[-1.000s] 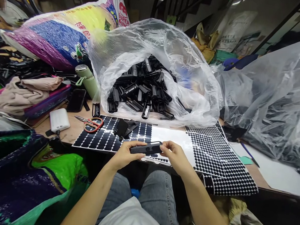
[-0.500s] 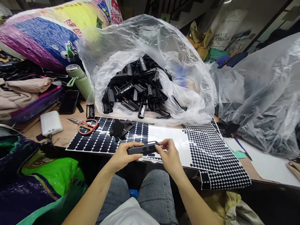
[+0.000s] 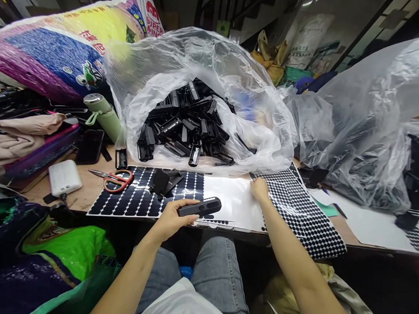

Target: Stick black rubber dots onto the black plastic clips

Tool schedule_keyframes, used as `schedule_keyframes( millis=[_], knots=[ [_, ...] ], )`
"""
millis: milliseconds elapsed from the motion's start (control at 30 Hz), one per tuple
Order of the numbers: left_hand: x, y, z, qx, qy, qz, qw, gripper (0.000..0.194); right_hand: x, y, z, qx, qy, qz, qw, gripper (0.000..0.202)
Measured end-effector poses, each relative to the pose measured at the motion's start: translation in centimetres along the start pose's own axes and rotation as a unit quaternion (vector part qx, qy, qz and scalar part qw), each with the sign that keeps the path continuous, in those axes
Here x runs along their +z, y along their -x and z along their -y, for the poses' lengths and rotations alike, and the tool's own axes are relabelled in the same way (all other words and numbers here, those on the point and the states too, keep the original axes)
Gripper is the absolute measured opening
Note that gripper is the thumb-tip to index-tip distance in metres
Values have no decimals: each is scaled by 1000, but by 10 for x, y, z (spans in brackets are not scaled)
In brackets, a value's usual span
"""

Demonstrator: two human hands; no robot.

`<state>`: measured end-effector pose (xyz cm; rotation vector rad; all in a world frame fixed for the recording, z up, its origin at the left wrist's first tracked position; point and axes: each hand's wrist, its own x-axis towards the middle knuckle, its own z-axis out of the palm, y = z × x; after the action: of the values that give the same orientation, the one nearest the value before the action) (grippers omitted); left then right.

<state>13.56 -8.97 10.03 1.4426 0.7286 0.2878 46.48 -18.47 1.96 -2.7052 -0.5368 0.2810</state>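
Note:
My left hand [image 3: 170, 220] is closed round one end of a slim black plastic casing [image 3: 205, 206] with a woven carbon-look pattern and a long rounded recess. It holds the casing level above the front edge of the table. My right hand [image 3: 260, 189] is at the left edge of a sheet of round black stickers [image 3: 295, 209], its fingers bent and pressed together on the sheet; what they pinch is too small to make out. To the left lies a sheet of larger black stickers [image 3: 119, 198], with loose black flat pieces [image 3: 165, 182] on it.
A clear plastic bag [image 3: 264, 140] spills many black plastic parts [image 3: 183, 125] behind the sheets. Red-handled scissors [image 3: 118, 180], a white power bank [image 3: 65, 176], a phone [image 3: 90, 146] and a green flask [image 3: 103, 117] stand or lie left. Another clear bag [image 3: 365, 155] is at right.
My right hand has left the casing and moved right and away from me to the round-sticker sheet. My left hand still holds the casing. Another person's hand at far right has gone from view.

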Motion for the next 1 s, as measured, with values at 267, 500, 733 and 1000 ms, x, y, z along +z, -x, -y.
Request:
schedule_keyframes(
  millis=[267,500,733,1000],
  knots=[
    [-2,3,-5,2,2,-9,1000,46,3,-8,-4,1,33,2,999,21],
    [-3,6,-6,11,6,-12,1000,45,4,-5,-4,-8,27,-3,1000,22],
    [-1,11,-8,17,27,-16,999,44,1,2,-2,-11,-2,-4,1000,23],
    [-2,11,-7,19,18,-15,1000,45,-20,16,9,-14,-97,11,995,17]
  ],
)
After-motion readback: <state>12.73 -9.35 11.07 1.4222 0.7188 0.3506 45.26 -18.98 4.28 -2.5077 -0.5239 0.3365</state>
